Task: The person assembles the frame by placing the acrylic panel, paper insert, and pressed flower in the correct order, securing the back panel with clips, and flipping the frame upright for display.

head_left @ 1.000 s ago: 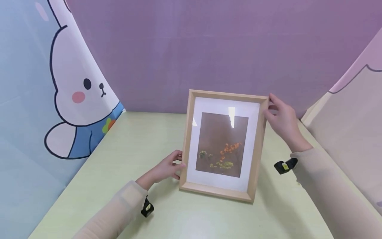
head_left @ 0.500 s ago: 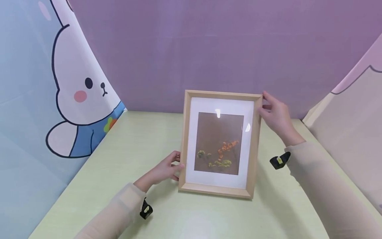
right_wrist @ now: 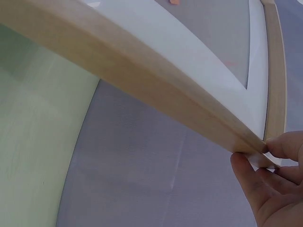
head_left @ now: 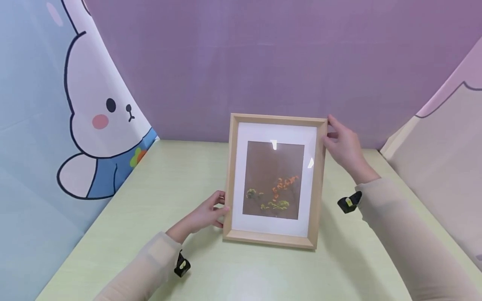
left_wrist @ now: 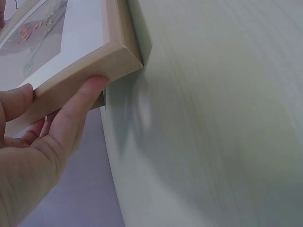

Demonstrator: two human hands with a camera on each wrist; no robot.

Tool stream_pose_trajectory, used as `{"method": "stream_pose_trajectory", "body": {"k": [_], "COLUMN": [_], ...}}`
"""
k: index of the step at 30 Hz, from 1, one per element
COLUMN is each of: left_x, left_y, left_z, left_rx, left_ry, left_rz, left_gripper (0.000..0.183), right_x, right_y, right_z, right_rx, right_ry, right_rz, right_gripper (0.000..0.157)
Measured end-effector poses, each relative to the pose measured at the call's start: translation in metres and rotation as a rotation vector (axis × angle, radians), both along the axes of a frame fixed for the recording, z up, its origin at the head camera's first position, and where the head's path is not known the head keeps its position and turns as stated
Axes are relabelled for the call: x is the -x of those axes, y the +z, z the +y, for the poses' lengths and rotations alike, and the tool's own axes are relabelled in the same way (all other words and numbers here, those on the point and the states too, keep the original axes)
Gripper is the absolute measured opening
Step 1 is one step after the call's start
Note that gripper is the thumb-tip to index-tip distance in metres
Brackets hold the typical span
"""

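Observation:
A picture frame of light wood stands upright on the table, leaning back a little. Behind its glass, a white mat surrounds a brown picture with orange and green plants; light glints off the glass. My left hand grips the frame's left side low down, thumb at the front edge and fingers reaching behind. At the upper right corner, my right hand pinches the frame between thumb and fingers. In the right wrist view, the right fingertips lie against the wooden side close to the corner.
The pale green table runs back to a purple curtain. A blue cloth with a rabbit print bounds the left side. On the right hangs a cream and pink cloth. Each wrist wears a black strap.
The frame has shifted left, turning slightly more upright. Both hands have moved left with it, the right one further, keeping the same holds.

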State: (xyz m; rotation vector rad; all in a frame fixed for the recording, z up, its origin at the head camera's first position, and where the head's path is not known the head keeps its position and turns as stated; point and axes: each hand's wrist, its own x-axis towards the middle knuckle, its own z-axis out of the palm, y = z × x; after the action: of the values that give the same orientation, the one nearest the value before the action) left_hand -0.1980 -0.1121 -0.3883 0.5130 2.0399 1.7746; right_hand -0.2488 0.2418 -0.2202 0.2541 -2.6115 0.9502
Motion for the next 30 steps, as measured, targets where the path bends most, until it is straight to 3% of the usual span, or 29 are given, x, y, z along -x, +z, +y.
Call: {"method": "stream_pose_trajectory", "body": {"k": [18,30], "left_x": [-0.0055,-0.0081], "left_y": [0.002,0.0045], "left_z": [-0.0053,-0.0037], "left_rx": [0.026,0.037], "left_ry": [-0.022,-0.083], "left_rz": [0.001,0.005], "left_gripper": [0.032,0.034], "right_x": [0.002,0.0009], "right_y": [-0.0038,-0.0038], "right_z": [-0.004,-0.0017], "right_rx": [-0.011,-0.013], "right_ry": [0.019,0.028], "right_rz": [-0.02,-0.024], "right_gripper": [0.062,0.061]}}
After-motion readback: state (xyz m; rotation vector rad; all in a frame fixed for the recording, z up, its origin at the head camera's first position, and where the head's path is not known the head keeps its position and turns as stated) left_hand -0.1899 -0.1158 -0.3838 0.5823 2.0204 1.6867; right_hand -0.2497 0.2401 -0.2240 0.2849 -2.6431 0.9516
